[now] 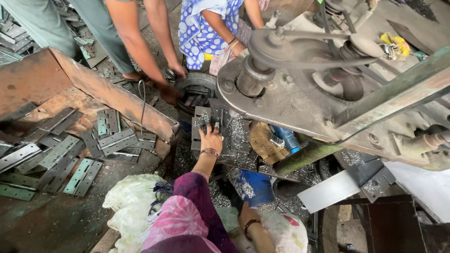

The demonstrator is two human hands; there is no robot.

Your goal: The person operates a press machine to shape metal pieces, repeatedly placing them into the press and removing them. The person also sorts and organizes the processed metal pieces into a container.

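The left hand [210,138] lies flat, fingers spread, pressing on a stack of metal hinges [206,122] on the press table [243,140] under the machine [300,93]. The right hand [247,216] rests near a blue cloth [253,186]; its grip cannot be told.

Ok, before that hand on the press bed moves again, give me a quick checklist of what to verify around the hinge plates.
1. Left hand flat on the hinge plate on the press bed: ok, fingers spread on it.
2. Right hand free: cannot tell, it is low by the lap and mostly hidden.
3. Other people's hands clear of the bed: not ok, one hand reaches into the round bin right beside it.
4. Bed free of metal chips: not ok, shavings cover it.
5. Belt and pulley guarded: not ok, they sit exposed above.
6. Hinge supply: ok, a pile lies in the rusty tray.
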